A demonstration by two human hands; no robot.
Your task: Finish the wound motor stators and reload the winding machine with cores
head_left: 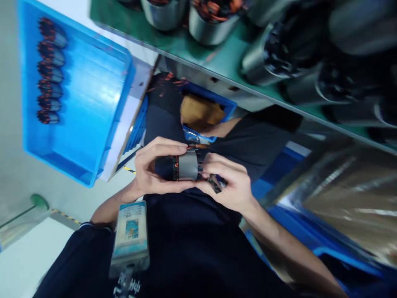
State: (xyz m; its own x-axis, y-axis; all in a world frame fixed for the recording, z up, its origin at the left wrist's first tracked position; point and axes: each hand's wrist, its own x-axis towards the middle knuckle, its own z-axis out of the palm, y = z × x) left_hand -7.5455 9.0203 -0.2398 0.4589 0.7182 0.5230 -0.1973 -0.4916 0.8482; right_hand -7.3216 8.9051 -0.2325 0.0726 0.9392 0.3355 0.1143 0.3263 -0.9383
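A motor stator (188,164) with a grey metal ring, black slotted ends and orange copper windings is held in front of my lap, its axis roughly sideways. My left hand (143,169) grips it from the left, with fingers on its upper and lower sides. On the right, my right hand (235,182) is closed, its fingertips at the stator's black right end. A small dark object (214,183) pokes out between those fingers; it looks like part of a hand tool, but its kind is unclear.
Several wound stators (214,27) stand or lie along the green bench (186,43) above. At the left, a blue tray (93,136) holds a row of several stators (49,89). A blue bin (231,108) with brown material sits below the bench. A badge (132,231) hangs on my chest.
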